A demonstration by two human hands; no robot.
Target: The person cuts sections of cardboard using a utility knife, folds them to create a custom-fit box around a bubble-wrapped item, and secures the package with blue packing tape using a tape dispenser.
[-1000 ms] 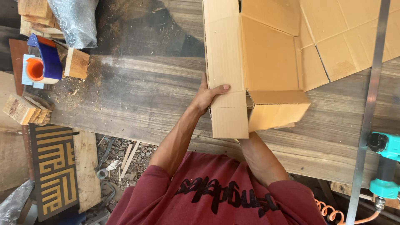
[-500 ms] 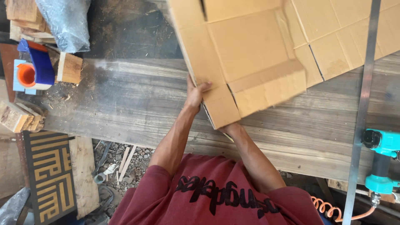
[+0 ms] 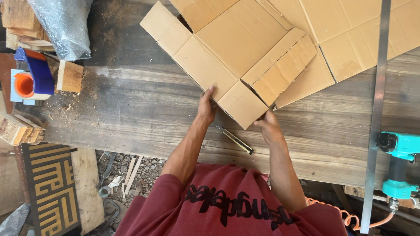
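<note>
Two hands on one flattened box (image 3: pixel 245 57) at the worktop's (image 3: pixel 131 113) middle, far side. The left hand (image 3: pixel 205 107) presses fingers to a flap's near edge; the right hand (image 3: pixel 267 126) pinches the near corner flap. A knife (image 3: pixel 235 140) lies between the wrists, just beside them; a sliding flap or a dropped wrist could catch it, I'd judge. More flat cardboard (image 3: pixel 372 35) sits toward the far right corner, under a metal rule (image 3: pixel 377 109). At the left edge: a blue-and-orange tape dispenser (image 3: pixel 33 78), wood blocks (image 3: pixel 70 76), and a plastic bag (image 3: pixel 65 26). A teal nailer (image 3: pixel 400 166) hangs at the right edge.
</note>
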